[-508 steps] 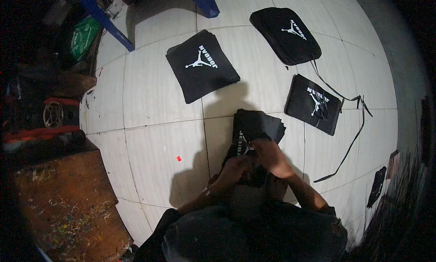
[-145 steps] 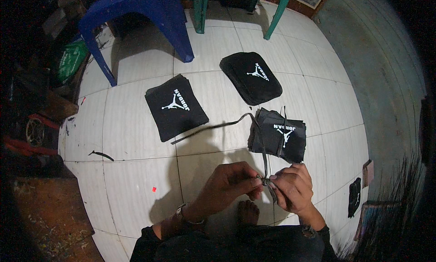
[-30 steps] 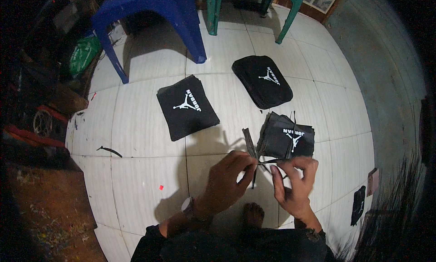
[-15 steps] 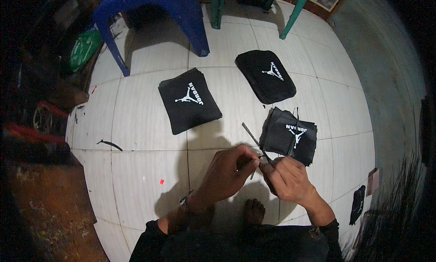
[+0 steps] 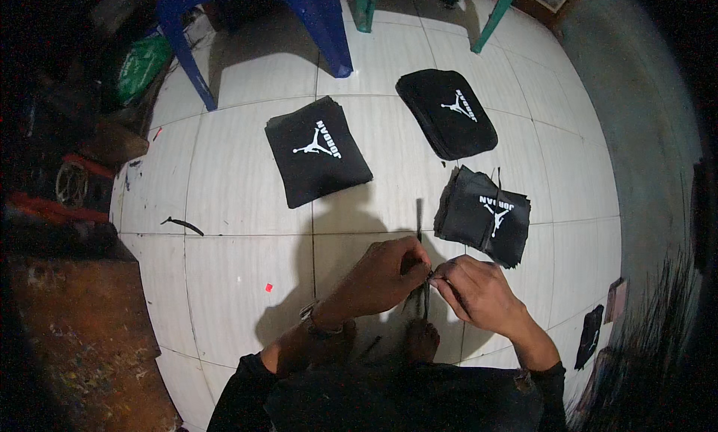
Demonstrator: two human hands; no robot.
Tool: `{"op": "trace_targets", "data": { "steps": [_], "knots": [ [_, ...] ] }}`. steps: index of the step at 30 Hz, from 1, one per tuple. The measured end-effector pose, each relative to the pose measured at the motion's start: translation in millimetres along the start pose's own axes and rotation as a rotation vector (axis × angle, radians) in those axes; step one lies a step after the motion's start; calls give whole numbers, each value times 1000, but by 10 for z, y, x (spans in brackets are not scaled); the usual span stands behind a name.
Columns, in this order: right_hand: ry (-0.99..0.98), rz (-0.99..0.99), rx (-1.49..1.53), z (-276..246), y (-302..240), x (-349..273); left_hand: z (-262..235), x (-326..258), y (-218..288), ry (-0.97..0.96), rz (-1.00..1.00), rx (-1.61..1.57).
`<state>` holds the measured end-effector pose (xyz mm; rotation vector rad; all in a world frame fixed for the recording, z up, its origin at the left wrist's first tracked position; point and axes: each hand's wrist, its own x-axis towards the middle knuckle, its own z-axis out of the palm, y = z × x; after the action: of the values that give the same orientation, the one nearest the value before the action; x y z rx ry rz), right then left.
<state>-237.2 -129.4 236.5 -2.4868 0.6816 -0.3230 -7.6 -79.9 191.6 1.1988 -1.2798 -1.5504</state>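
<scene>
Left hand (image 5: 381,276) and right hand (image 5: 479,292), fingertips pinched close together, hold a thin dark strip (image 5: 419,219) above the near side of the white tiled floor (image 5: 239,163). Beyond them lie three black stacks: one left (image 5: 318,174), two toward the floor's right edge. A black scrap (image 5: 185,226) lies near its left edge.

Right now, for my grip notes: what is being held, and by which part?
A thin dark strip, pinched partway along its length by the left hand and right hand.
</scene>
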Motion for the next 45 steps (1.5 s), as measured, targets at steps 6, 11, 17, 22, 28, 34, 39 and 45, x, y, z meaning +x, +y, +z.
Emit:
{"op": "trace_targets", "data": {
  "steps": [6,11,17,22,28,34,39,45],
  "knots": [
    [515,309,657,311,-114,-51,82,10,-3,-36,-9,-342],
    [288,116,-22,248,-73,-39,98,-24,59,32,-48,-19],
    [700,510,974,308,-203,97,256,-34,0,104,29,-168],
    [597,993,1841,428,-143,147,373,31,-135,149,358,-172],
    [397,747,1276,464,-107,8,284,163,-183,175,306,-337],
    [505,646,491,111,110,-188,-24,67,-44,126,60,-148],
    [455,743,586,-287,308,-457,-156,-5,-89,-191,-144,-237],
    [640,796,517,-358,409,-529,-136,10,-236,-266,-110,-172]
  ]
}}
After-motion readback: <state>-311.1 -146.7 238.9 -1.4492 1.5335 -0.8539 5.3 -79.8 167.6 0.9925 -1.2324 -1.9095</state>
